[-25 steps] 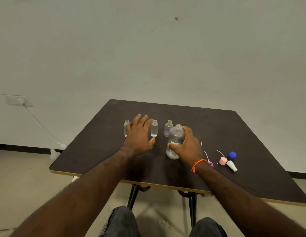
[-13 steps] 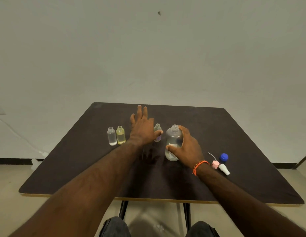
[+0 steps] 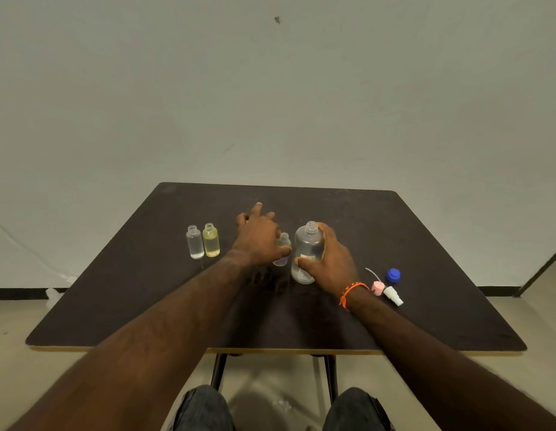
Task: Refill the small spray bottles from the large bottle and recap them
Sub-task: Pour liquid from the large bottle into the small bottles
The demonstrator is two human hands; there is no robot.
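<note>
A: At the large bottle (image 3: 308, 253), right hand (image 3: 331, 262) has its fingers (image 3: 325, 233) curled round the body, thumb on the label. Neck's open, no cap.

B: And the left hand (image 3: 258, 237)?

A: Fingers spread, over a small bottle I can barely see, thumb right by the purple-tinted bottle (image 3: 282, 248). Can't tell if it grips anything.

B: Risk?

A: Crowding, imo. Purple one sits just beside the big bottle; tipping to pour could knock it, and it's uncapped, so it'd spill on the desk (image 3: 426, 244). Small necks are narrow too, easy to overshoot.

B: Other two?

A: Clear bottle (image 3: 195, 242) and yellow bottle (image 3: 211, 241) stand touching, off to the left, both open. Left forearm could sweep them.

B: Caps?

A: Pink sprayer (image 3: 377, 287), white sprayer (image 3: 393, 296), blue cap (image 3: 393, 275) near the right wrist; could get dragged toward the edge.
</note>
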